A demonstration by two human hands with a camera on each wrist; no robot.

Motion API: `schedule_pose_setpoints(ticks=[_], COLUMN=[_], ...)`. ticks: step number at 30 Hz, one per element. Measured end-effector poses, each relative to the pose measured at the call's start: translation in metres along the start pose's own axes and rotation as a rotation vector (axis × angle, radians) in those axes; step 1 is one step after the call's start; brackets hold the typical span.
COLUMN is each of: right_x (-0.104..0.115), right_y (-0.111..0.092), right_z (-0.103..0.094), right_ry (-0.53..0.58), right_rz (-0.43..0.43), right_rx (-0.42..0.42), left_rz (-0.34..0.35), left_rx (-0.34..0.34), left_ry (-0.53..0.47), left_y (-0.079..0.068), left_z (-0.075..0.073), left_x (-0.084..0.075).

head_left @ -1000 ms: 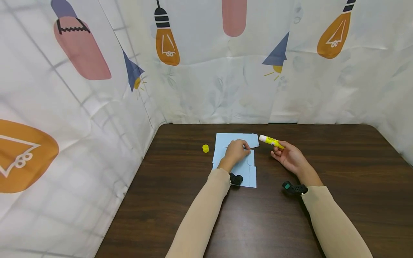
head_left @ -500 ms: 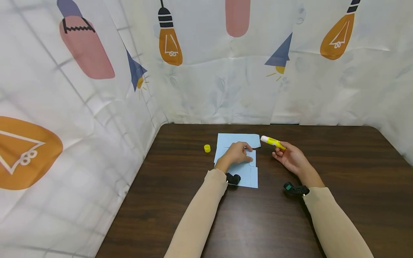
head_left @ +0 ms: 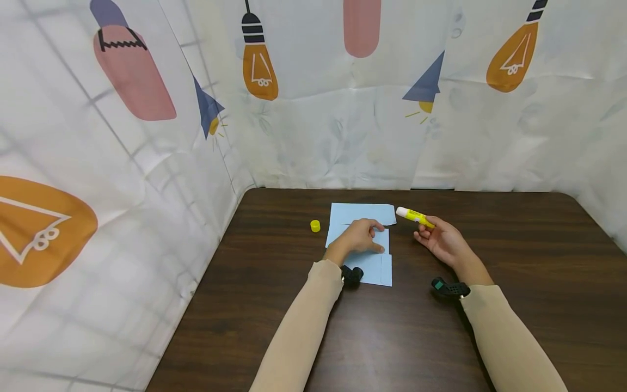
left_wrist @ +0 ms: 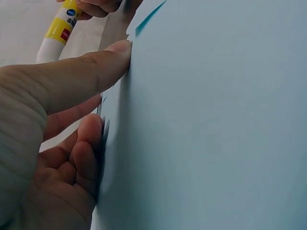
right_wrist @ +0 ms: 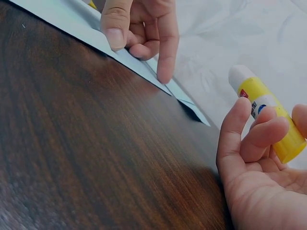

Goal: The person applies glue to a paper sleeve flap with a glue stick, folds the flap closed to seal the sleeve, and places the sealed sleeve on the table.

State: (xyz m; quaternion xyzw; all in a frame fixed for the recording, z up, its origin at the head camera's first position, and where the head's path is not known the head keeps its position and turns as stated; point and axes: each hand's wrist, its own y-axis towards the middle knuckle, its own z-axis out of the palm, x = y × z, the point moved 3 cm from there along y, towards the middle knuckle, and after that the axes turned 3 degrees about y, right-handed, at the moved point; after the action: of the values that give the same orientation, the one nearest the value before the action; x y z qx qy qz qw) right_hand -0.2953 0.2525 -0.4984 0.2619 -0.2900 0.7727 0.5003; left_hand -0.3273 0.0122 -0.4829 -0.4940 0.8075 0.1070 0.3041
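Observation:
Light blue paper (head_left: 362, 210) with cut flaps and crease lines lies on the dark wooden table. My left hand (head_left: 356, 238) rests on its middle. Thumb and index finger are spread apart, their tips pressing near the sheet's right edge, while the other fingers bend beneath the palm. In the left wrist view the thumb (left_wrist: 91, 72) lies straight against the blue surface. My right hand (head_left: 443, 244) holds an uncapped yellow glue stick (head_left: 415, 216) just right of the paper, its white end pointing left and up. Fingers and thumb grip its yellow lower end (right_wrist: 289, 146).
A yellow cap (head_left: 315, 226) sits on the table (head_left: 382, 337) left of the paper. Behind and to the left hangs a white patterned curtain (head_left: 313, 136), meeting the table's far and left edges. Each wrist wears a black strapped camera.
My left thumb and index finger have spread from close together to wide apart on the paper, and that hand shifted slightly down. The right hand keeps the glue stick nearly still.

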Motion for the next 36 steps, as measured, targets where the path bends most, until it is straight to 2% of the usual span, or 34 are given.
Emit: schedule_pose_setpoints(ticks=[6,17,23,36], right_x=[-0.0006,-0.0005,-0.0001,0.0], right_y=[-0.0006,0.0007,0.0004,0.0002], right_z=[-0.002,-0.0031,-0.0023,-0.0019], right_ry=[-0.008,-0.013,-0.016,-0.023], right_rz=[0.0,-0.004,-0.015,-0.024], right_rx=[-0.01,-0.008,0.015,0.011], left_rz=[0.012,0.0,0.018,-0.033], left_rx=[0.009,-0.02,-0.061,-0.163], left_ry=[0.004,0.006,0.006,0.037], left_y=[0.0018,0.0032,0.0027,0.0064], left_z=[0.0034,0.0053,0.0032,0.0023], left_x=[0.0016,0.0011,0.0003,-0.0036])
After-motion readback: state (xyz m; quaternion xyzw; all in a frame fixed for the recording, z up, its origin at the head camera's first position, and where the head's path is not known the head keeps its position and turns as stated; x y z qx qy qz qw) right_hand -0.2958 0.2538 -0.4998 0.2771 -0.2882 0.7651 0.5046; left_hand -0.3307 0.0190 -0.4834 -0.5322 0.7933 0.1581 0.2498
